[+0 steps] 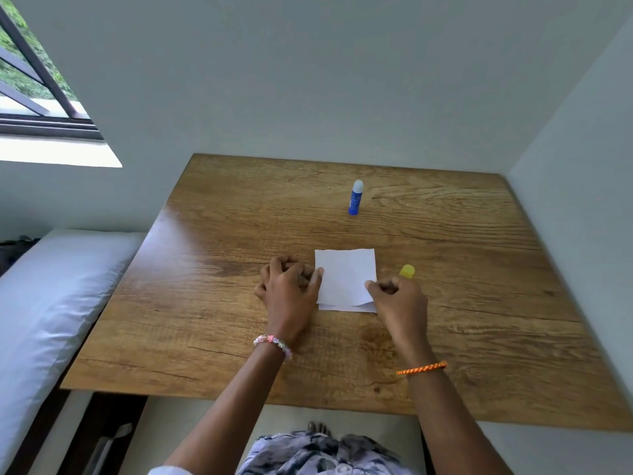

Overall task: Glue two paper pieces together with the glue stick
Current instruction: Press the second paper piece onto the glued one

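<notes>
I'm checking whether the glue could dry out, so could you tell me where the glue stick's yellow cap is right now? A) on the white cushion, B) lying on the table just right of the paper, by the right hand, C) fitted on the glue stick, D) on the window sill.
B: the yellow cap lies on the table just beyond the right hand, right of the paper, while the glue stick stands uncapped farther back.

Lying flat on the wood table (239, 234), near its middle: two white paper pieces (344, 277), stacked, the lower one peeking out along the near edge. Standing upright farther back, well apart: a blue glue stick (355, 198), uncapped, pale tip showing. Sitting just right of the papers: its yellow cap (407, 271).
</notes>
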